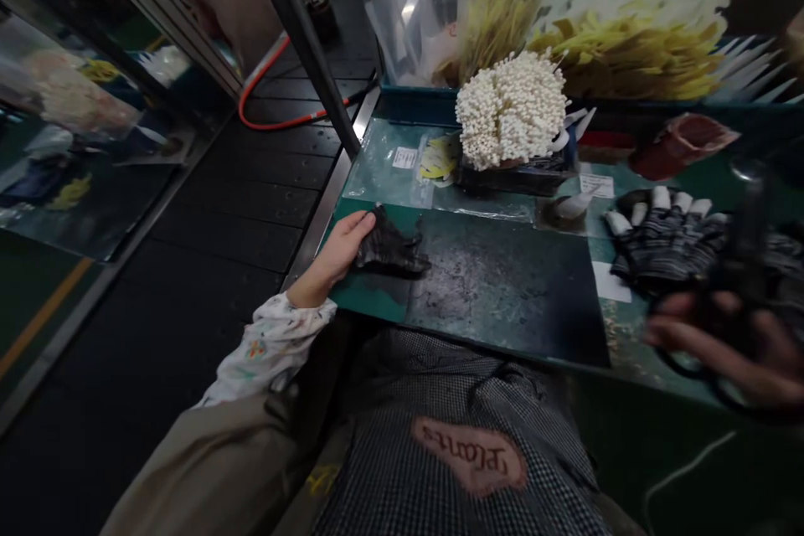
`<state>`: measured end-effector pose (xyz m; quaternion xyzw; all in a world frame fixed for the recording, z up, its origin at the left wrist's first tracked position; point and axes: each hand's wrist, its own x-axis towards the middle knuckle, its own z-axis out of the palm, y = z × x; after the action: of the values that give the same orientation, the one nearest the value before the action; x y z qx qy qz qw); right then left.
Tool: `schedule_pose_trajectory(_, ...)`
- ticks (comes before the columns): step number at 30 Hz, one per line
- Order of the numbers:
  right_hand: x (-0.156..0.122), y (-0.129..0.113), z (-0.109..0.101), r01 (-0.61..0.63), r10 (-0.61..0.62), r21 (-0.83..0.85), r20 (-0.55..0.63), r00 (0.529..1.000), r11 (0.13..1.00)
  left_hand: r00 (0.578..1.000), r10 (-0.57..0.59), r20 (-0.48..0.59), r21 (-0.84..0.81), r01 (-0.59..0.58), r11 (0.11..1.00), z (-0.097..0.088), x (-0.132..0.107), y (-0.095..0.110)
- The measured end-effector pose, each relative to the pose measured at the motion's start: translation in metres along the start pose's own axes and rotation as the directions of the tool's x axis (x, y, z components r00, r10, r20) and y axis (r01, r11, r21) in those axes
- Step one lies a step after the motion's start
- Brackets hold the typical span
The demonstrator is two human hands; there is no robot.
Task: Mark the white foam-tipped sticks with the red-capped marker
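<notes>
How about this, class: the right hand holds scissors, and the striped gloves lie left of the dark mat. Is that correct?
No: in the head view, the striped gloves lie right of the dark mat. The right hand does hold scissors.

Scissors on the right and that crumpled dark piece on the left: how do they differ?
The scissors are in the right hand; the dark piece is in the left hand. The scissors have looped handles, while the dark piece is wrinkled and uneven-edged. The scissors look blurred; the dark piece looks sharper. Both are held in bare hands.
</notes>
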<state>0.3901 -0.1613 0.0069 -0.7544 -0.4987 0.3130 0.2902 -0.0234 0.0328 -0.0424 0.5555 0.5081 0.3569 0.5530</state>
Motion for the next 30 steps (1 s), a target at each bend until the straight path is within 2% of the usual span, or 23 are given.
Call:
schedule_pose_trajectory(2,-0.002,-0.017,0.025,-0.036,-0.003,0.181,0.205,0.979,0.983,0.997,-0.066,0.043,-0.146,0.072,0.987,0.003,-0.003,0.005)
schedule_pose_trajectory(5,0.006,-0.046,0.068,-0.166,-0.085,0.477,0.462,0.883,0.863,0.992,-0.100,0.081,-0.240,0.117,0.964,0.006,-0.009,0.015)
schedule_pose_trajectory(8,0.018,-0.067,0.107,-0.163,-0.303,0.623,0.572,0.762,0.765,0.998,-0.057,0.040,-0.312,0.067,0.948,0.008,-0.016,0.023)
schedule_pose_trajectory(11,0.026,-0.080,0.138,-0.041,-0.432,0.607,0.610,0.665,0.794,1.000,-0.030,-0.004,-0.346,0.026,0.938,0.009,-0.022,0.029)
schedule_pose_trajectory(13,0.029,-0.085,0.154,0.135,-0.469,0.522,0.587,0.659,0.842,1.000,-0.028,-0.008,-0.331,0.023,0.943,0.009,-0.026,0.031)
schedule_pose_trajectory(16,0.030,-0.089,0.170,0.366,-0.529,0.388,0.515,0.675,0.846,1.000,-0.018,0.019,-0.313,0.023,0.949,0.008,-0.031,0.032)
schedule_pose_trajectory(20,0.029,-0.093,0.178,0.410,-0.540,0.352,0.531,0.653,0.842,0.997,0.010,0.074,-0.322,0.014,0.947,0.009,-0.036,0.031)
schedule_pose_trajectory(22,0.027,-0.095,0.177,0.419,-0.534,0.331,0.514,0.671,0.845,0.993,0.008,0.122,-0.303,0.029,0.953,0.010,-0.038,0.031)
schedule_pose_trajectory(26,0.024,-0.099,0.176,0.496,-0.559,0.258,0.412,0.720,0.829,0.985,0.036,0.168,-0.211,0.001,0.977,0.012,-0.040,0.029)
schedule_pose_trajectory(30,0.021,-0.098,0.179,0.600,-0.624,0.178,0.295,0.724,0.780,0.986,0.084,0.144,-0.133,-0.065,0.989,0.012,-0.040,0.024)
